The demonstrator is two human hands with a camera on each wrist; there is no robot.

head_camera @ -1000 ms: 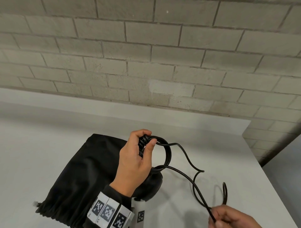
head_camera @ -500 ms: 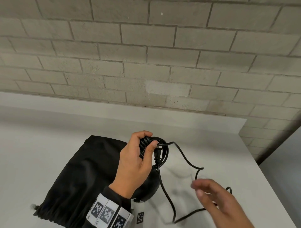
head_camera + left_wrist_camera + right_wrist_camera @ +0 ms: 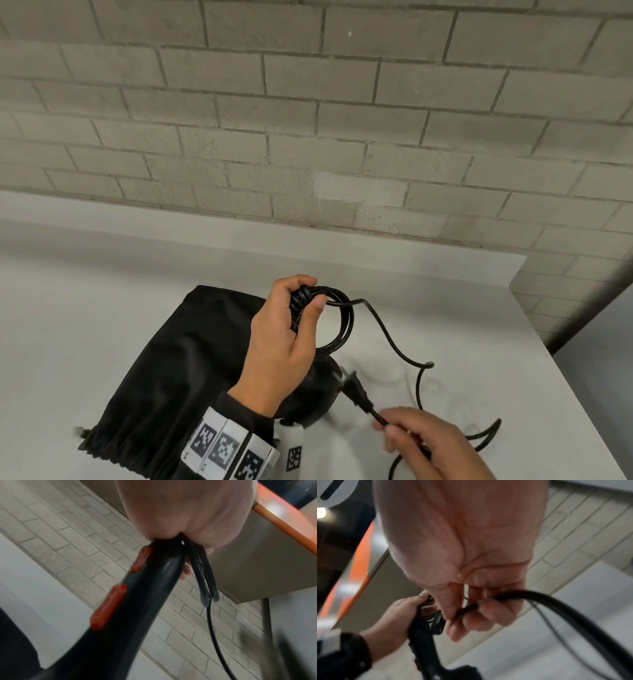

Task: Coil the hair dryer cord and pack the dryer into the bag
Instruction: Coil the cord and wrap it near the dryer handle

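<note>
My left hand (image 3: 284, 339) grips the end of the black hair dryer's handle (image 3: 137, 601), which bears red switches (image 3: 109, 605), together with several loops of coiled cord (image 3: 339, 322). The dryer's round body (image 3: 308, 397) hangs below that hand, over the table. A loose length of cord (image 3: 394, 342) curves off to the right and down to the table. My right hand (image 3: 421, 442) pinches the cord just behind the plug (image 3: 354, 387), and the plug points up toward the dryer. The black drawstring bag (image 3: 164, 370) lies flat on the table to the left.
The white table (image 3: 102, 308) runs back to a grey brick wall (image 3: 308, 120). Its right edge (image 3: 555, 377) drops off beside my right hand. A marker band wraps my left wrist (image 3: 226, 448).
My right hand let go of the cord's far loop, swung inward and took hold of the cord just behind the plug. My left hand kept its grip on the coil and handle.
</note>
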